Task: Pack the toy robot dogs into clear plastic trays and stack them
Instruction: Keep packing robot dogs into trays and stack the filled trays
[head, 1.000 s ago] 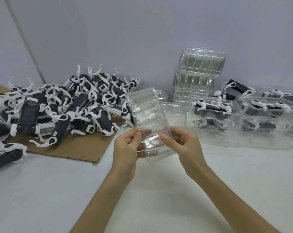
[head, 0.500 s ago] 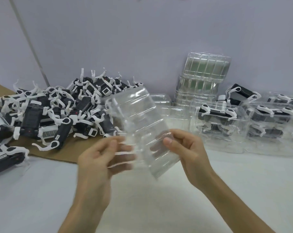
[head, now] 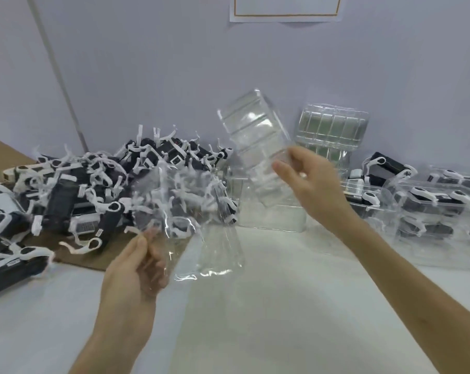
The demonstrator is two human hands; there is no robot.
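Toy robot dogs (head: 74, 190), black bodies with white legs, lie heaped loose on a cardboard sheet (head: 47, 244) along the left edge of the surface (head: 282, 306). The heap runs back to the far edge, by the wall.

Your left hand (head: 131, 268) is raised over the near-left part of the surface. Thumb and fingers pinch one corner of the lower tray (head: 201, 238), clear plastic, tilted and blurred. It hangs in front of the heap's right end, so you see those dogs only through the plastic.

Your right hand (head: 309, 182) is higher and closer to the far edge. Its fingers pinch the lower part of the upper tray (head: 252, 136), ribbed and clear, held nearly upright and leaning left. The two trays are near each other; whether their edges touch, cannot tell.

Around them:
- An empty tray (head: 271, 217) sits on the surface toward the far edge, partly covered by the upper tray and your right wrist.
- A stack of empty trays (head: 333, 128) stands at the far edge against the wall. Your right hand hides its lower part.
- Packed trays (head: 430, 209) line the right edge, with dogs visible inside at two levels.
- One loose dog (head: 387, 164) lies just behind them; what it rests on, cannot tell.
- A paper sheet (head: 285, 9) is on the wall above, and a thin rod (head: 58, 76) slants across the wall at left.
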